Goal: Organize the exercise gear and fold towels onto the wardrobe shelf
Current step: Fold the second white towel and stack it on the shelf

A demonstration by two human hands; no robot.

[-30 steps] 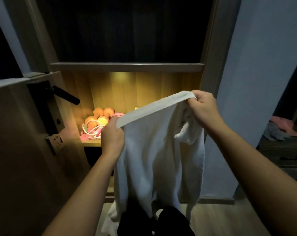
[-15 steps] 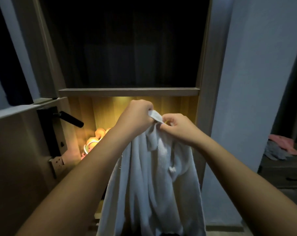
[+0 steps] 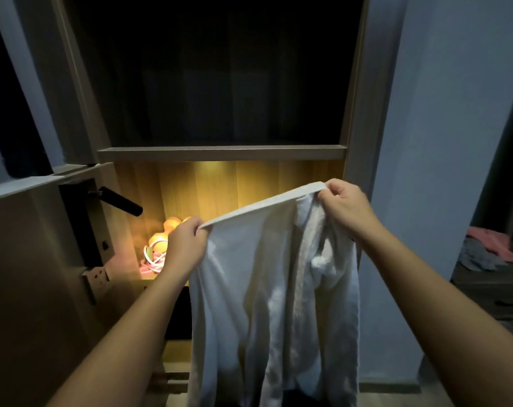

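- Head view: a white terry-cloth towel [image 3: 273, 289] is held stretched at centre frame; its top hem is pinched by the left hand [image 3: 184, 245] and the right hand [image 3: 345, 205].
- Orange rounded dumbbells [image 3: 164, 233] and a white coiled skipping rope [image 3: 151, 255] are seen on the lit wooden wardrobe shelf [image 3: 149, 279], left of centre.

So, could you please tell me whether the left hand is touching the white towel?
Touching. The head view shows the left hand pinching one end of the top hem of the white towel, which hangs down from that grip.
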